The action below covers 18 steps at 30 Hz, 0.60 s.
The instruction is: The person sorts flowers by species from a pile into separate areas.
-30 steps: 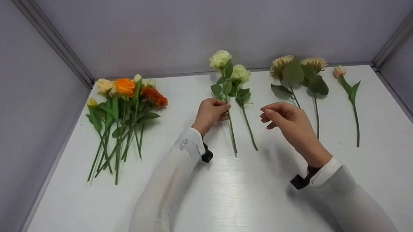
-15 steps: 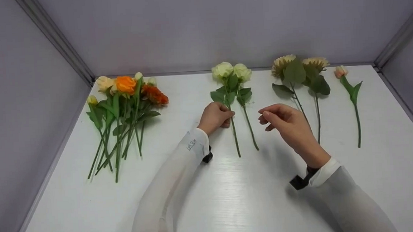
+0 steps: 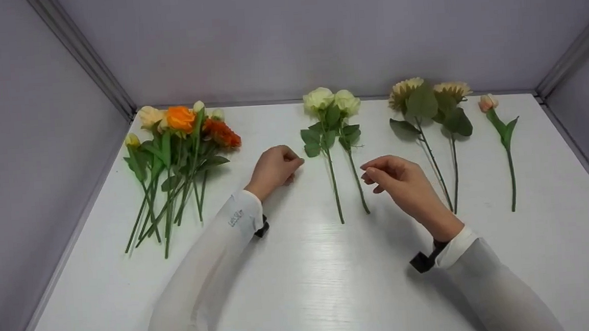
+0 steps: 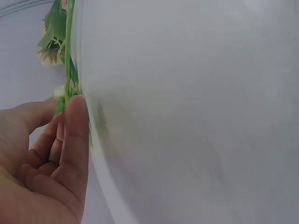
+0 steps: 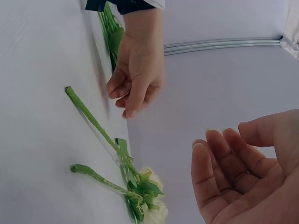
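Two white roses lie side by side at the middle of the table, the left rose (image 3: 318, 99) and the right rose (image 3: 347, 102), with leafy green stems toward me. My left hand (image 3: 274, 171) hovers just left of the left rose, its fingers loosely bent and nothing between them. In the left wrist view a green stem (image 4: 69, 46) shows beyond the fingertips. My right hand (image 3: 403, 184) is held over the table beside the right rose's stem, fingers relaxed and bent. Its palm faces up in the right wrist view, bare of any object.
At the left lies a pile of mixed flowers, with an orange rose (image 3: 180, 119) and a dark orange bloom (image 3: 222, 134). Two cream blooms (image 3: 406, 91) with large leaves and a pink tulip (image 3: 488, 103) lie right. Grey walls (image 3: 287, 43) enclose the white table (image 3: 302, 288).
The left hand lowered the left rose beside the other one, let go of its stem and drew back to the left. The right hand shifted slightly left and down.
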### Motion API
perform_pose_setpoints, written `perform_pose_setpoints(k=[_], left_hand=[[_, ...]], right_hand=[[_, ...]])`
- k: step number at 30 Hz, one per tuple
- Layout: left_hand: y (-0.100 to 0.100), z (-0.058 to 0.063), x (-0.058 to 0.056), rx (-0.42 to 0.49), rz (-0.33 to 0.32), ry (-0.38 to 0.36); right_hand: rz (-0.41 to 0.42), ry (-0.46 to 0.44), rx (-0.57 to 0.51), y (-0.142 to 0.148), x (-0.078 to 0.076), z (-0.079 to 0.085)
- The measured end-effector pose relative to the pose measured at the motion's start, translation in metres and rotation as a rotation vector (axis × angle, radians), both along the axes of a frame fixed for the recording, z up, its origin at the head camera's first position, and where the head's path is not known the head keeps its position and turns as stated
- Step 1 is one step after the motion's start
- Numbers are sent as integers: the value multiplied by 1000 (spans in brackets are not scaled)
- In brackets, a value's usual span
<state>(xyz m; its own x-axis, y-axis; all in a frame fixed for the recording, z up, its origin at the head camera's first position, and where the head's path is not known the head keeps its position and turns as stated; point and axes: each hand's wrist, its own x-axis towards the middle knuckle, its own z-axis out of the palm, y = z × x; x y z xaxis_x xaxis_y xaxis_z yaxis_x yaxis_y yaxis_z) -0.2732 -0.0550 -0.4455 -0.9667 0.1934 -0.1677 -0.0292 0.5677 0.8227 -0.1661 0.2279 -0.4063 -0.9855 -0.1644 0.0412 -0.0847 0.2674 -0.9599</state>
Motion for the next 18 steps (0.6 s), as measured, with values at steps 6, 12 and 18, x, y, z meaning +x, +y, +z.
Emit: perform_pose_setpoints(k=[6,12,18], left_hand=[[-68,27,3,-69,108,255],[-138,45,-3,-214,230,332],[-179,28,1,-407,260,246]], right_hand=[[29,-53,58,-6,-1,-6],[28,-56,69,-6,-1,-8],[57,-59,60,-9,-2,-12]])
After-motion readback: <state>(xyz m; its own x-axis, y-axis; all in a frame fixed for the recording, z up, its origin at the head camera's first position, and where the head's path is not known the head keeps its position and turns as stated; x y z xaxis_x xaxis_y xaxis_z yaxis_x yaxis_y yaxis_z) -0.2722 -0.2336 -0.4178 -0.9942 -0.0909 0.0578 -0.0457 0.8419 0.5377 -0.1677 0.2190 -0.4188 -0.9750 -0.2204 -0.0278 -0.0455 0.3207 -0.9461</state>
